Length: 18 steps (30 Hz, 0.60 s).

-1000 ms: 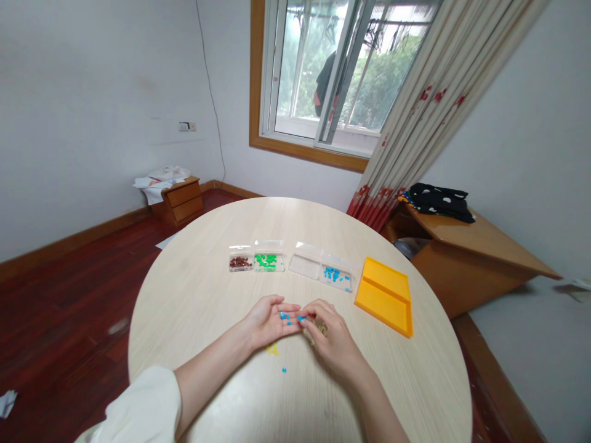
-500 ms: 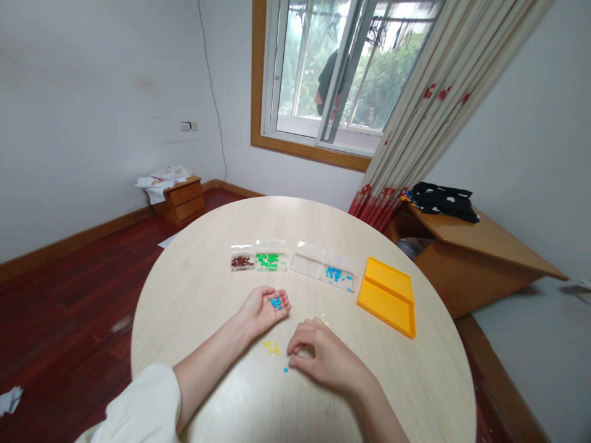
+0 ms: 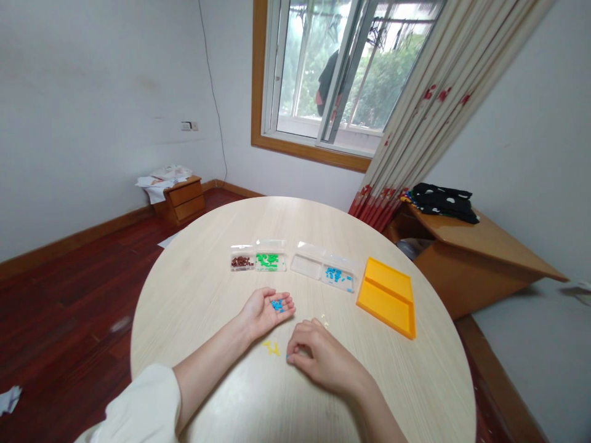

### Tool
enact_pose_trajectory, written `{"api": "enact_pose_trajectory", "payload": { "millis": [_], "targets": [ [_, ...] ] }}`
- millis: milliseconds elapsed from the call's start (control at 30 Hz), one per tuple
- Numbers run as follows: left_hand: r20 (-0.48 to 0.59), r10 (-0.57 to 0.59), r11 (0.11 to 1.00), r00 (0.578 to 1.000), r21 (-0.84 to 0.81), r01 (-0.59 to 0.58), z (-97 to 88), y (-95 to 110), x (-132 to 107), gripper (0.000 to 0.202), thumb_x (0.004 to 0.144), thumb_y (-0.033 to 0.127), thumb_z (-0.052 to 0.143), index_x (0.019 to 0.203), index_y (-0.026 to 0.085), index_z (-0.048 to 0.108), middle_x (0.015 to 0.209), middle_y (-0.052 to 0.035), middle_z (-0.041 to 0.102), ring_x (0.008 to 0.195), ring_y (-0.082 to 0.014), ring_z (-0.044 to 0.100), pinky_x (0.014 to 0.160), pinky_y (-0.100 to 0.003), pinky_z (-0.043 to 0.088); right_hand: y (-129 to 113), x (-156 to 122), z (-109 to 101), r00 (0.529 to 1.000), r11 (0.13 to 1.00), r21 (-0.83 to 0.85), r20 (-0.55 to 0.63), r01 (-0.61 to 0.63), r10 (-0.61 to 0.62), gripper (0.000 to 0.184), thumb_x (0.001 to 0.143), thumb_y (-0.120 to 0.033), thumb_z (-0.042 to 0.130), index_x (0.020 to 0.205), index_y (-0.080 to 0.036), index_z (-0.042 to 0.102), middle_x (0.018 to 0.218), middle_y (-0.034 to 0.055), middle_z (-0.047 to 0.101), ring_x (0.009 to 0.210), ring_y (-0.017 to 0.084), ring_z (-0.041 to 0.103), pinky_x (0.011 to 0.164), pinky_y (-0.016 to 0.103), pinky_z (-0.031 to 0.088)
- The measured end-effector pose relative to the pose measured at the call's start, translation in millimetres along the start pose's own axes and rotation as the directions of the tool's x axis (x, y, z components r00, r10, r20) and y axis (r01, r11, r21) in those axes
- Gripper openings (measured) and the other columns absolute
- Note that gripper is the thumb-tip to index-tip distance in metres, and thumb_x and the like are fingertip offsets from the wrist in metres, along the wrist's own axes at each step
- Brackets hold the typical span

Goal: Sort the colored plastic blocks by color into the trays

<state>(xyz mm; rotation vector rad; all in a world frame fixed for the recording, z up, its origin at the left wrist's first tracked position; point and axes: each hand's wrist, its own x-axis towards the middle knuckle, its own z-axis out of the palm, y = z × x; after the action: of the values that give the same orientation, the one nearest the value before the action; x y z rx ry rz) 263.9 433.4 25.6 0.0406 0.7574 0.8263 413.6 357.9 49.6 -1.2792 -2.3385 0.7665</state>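
Note:
My left hand (image 3: 265,312) is turned palm up, fingers stretched out and slightly cupped. Several small blue building bricks (image 3: 277,305) rest on its fingers. Lower and to the right, my right hand (image 3: 318,351) is closed in a pinch, with one small blue brick (image 3: 287,356) showing at its fingertips. Between the two hands, several yellow pieces (image 3: 271,348) lie loose on the table. A few cream-coloured pieces (image 3: 324,319) lie just beyond my right hand, partly behind its knuckles.
Across the round table (image 3: 295,221) stand clear open boxes: one holds brown pieces (image 3: 241,262) and green pieces (image 3: 266,261), another has blue bricks (image 3: 333,274) in its right half. A yellow tray (image 3: 388,301) lies at the right. Beyond are a curtain and a window.
The single blue brick on the table is now between my right fingertips. My left hand has shifted slightly right, with the blue bricks still on it.

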Motion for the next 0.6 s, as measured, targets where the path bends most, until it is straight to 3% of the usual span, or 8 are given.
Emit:
{"api": "enact_pose_trajectory", "payload": {
  "millis": [67,200,433,500,600],
  "targets": [
    [0.022,-0.033,0.999,0.999,0.022,0.033,1.5,-3.0,-1.9,0.021,0.078,0.014,0.036,0.086,0.003,0.052,0.07,-0.0145,0.058,0.066,-0.0202,0.061,0.067,-0.034,0.052,2.7,1.3,-3.9,0.986,1.0,0.021,-0.165,-0.009,0.012,0.007,0.078,-0.016,0.057,0.073,-0.02,0.06,0.078,0.0001,0.061,0.082,0.016,0.054,0.079,0.032,0.036],
    [0.063,-0.113,0.991,0.992,0.081,0.108,5.9,-11.6,-6.9,0.027,0.081,0.018,0.034,0.092,0.001,0.051,0.068,-0.0145,0.059,0.064,-0.0209,0.061,0.064,-0.033,0.051,11.6,5.3,-5.6,0.912,1.0,-0.008,-0.411,-0.007,0.003,0.007,0.082,-0.019,0.054,0.078,-0.019,0.06,0.078,0.0028,0.061,0.079,0.017,0.053,0.074,0.032,0.036],
    [0.113,-0.168,0.983,0.979,0.089,0.158,3.8,-20.5,-5.8,0.03,0.082,0.02,0.033,0.093,-0.002,0.05,0.068,-0.0155,0.059,0.063,-0.0206,0.061,0.069,-0.035,0.05,19.4,8.0,-0.1,0.87,0.995,-0.097,-0.491,0.0,-0.048,0.011,0.083,-0.017,0.052,0.087,-0.02,0.062,0.08,0.0029,0.062,0.08,0.018,0.053,0.073,0.032,0.035],
    [0.08,-0.151,0.987,0.985,0.074,0.146,4.5,-18.0,-2.5,0.031,0.082,0.02,0.033,0.097,-0.002,0.049,0.073,-0.0173,0.06,0.07,-0.0231,0.063,0.07,-0.036,0.05,21.2,7.0,-3.5,0.813,0.995,-0.104,-0.578,0.002,-0.063,0.012,0.084,-0.017,0.05,0.087,-0.019,0.062,0.08,0.0031,0.063,0.079,0.017,0.054,0.072,0.032,0.036],
    [0.029,-0.106,0.993,0.994,0.047,0.105,14.8,-11.4,4.3,0.033,0.083,0.02,0.032,0.103,-0.001,0.046,0.08,-0.0185,0.059,0.078,-0.0253,0.062,0.07,-0.037,0.05,26.3,3.7,-12.9,0.659,0.994,-0.113,-0.749,-0.014,-0.075,0.012,0.085,-0.019,0.049,0.085,-0.019,0.061,0.079,0.0033,0.062,0.079,0.017,0.055,0.073,0.033,0.039]
  ]
}}
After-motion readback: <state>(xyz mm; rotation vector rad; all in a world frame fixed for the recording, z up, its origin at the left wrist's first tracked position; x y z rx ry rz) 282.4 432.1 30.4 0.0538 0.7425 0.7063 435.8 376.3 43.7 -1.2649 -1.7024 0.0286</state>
